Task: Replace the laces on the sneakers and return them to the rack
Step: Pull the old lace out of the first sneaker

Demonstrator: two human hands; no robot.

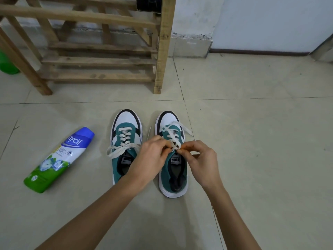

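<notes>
2 bare forearms stretched in from the near edge and met low over the floor. The left hand and the right hand were close together, fingertips almost touching, each pinching a strand of the cream lace just above the tongue of the right sneaker. Judging by that grip, the knot on this shoe was in hand and not yet finished; 1 loose end trailed past the toe to the right. The sneaker stood on its sole directly under the hands, heel nearest the person and toe pointing away, so its long axis ran straight ahead. Just beside it, parallel and apart by a narrow gap, stood the left sneaker, laced, its ends splayed sideways in what looked like a bow; the left hand was the nearer to it. Well apart on the left a powder bottle lay on its side. Beyond the toes, ahead and somewhat left, stood the wooden rack, so each shoe would probably travel forward and leftward, toe first, once the tying was done. A green object showed at the far left edge.
</notes>
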